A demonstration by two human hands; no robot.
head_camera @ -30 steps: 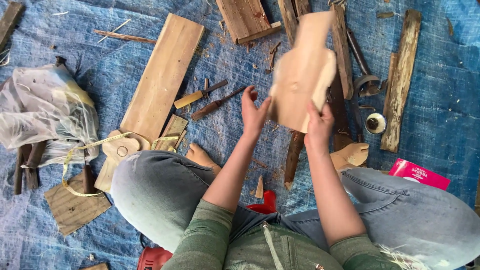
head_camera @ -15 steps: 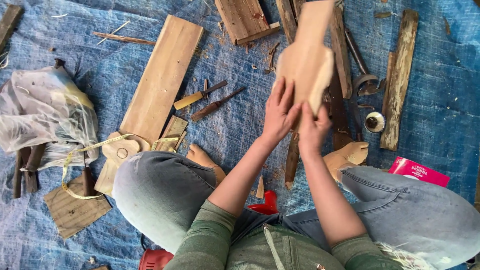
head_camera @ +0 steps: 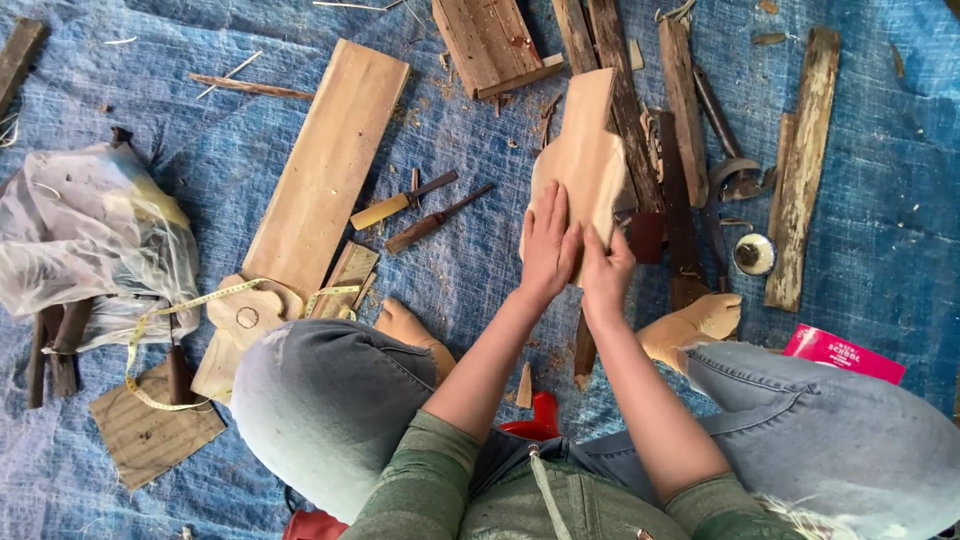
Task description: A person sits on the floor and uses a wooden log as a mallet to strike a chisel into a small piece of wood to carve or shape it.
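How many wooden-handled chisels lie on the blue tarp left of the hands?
2: the pale-handled chisel beside the long plank, and the dark-handled chisel just right of it. Others may hide among the scrap wood.

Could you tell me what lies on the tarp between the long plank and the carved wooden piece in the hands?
In the head view, two wooden-handled chisels lie between the plank and the carved piece.

Bare left hand (head_camera: 548, 243) and right hand (head_camera: 606, 272), no gloves, rings or watch. Forearms uncovered; green ribbed sleeves (head_camera: 415, 480) pushed up near the elbows. Faded light-blue jeans (head_camera: 330, 400) with visible seam stitching. Pale drawstring (head_camera: 545, 495) at the chest. Barefoot.
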